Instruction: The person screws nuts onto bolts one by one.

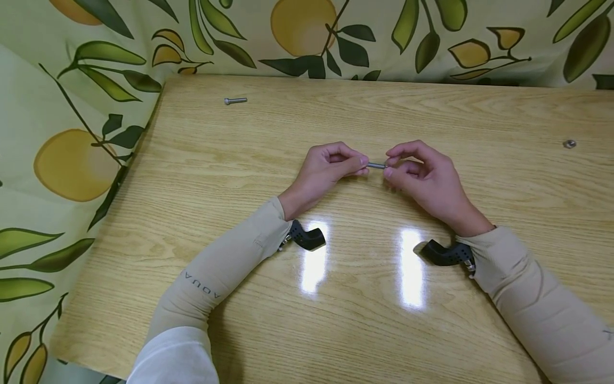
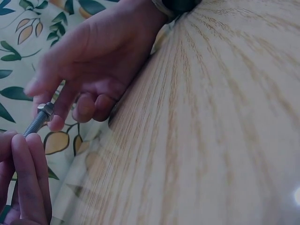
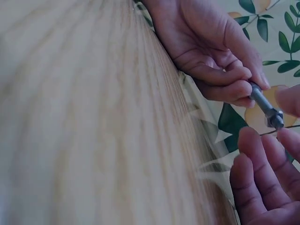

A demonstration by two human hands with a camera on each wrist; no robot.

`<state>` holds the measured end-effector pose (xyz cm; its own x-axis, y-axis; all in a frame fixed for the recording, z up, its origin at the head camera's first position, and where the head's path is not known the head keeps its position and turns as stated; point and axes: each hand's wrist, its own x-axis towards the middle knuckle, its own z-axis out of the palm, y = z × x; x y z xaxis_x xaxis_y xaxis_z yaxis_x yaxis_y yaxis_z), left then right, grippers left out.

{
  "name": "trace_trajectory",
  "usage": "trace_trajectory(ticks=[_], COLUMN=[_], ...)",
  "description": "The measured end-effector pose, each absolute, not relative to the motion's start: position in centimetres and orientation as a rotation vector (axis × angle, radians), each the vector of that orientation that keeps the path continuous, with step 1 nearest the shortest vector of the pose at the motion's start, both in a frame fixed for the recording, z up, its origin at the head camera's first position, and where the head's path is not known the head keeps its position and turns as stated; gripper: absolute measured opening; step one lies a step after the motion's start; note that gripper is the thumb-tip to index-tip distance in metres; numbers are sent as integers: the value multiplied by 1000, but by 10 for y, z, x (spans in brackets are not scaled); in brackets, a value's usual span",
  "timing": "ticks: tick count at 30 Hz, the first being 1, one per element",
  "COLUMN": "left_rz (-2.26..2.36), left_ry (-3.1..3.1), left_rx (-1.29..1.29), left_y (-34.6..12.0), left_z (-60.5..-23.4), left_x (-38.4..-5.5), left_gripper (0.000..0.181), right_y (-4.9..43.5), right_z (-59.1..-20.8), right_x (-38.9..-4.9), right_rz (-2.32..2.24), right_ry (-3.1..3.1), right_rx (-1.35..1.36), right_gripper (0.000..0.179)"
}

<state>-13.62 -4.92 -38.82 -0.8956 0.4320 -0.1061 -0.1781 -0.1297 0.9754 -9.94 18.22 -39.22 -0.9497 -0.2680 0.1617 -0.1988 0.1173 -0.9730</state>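
A grey metal bolt [image 1: 376, 165] spans the gap between the two hands above the table. My left hand [image 1: 332, 166] pinches its head end with thumb and curled fingers, hiding most of the head. On the threaded end sits a hex nut [image 3: 273, 118], close to the tip, with threads visible behind it in the left wrist view. My right hand [image 1: 424, 178] is around that end, its fingers loosely bent. In the right wrist view, the right thumb [image 3: 288, 101] stands slightly apart from the nut, while a fingertip is right at the bolt's tip.
Another bolt [image 1: 235, 101] lies near the table's far left edge. A loose nut [image 1: 569, 144] lies at the right. The wooden table [image 1: 230, 176] borders a patterned cloth [image 1: 230, 32] at the back and left. Black wrist-worn devices [image 1: 307, 237] jut from both sleeves.
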Motion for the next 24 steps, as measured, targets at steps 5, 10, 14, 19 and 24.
trace_trajectory(ticks=[5, 10, 14, 19, 24], left_rz=[2076, 2096, 2106, 2104, 2100], left_ry=[1751, 1738, 1730, 1726, 1723], left_rx=[274, 270, 271, 273, 266], left_y=[-49, -50, -50, -49, -48], left_z=[-389, -389, -389, -389, -388], left_x=[-136, -136, -136, -136, -137], left_gripper=[13, 13, 13, 13, 12], right_y=[176, 171, 170, 172, 174], right_z=[-394, -393, -391, -390, -392], right_x=[-97, -96, -95, -94, -95], right_rz=[-2106, -2032, -1864, -1815, -1911], right_ry=[2250, 2388, 2526, 2550, 2486], right_rx=[-500, -470, -397, -393, -485], right_gripper=[30, 28, 16, 24, 32])
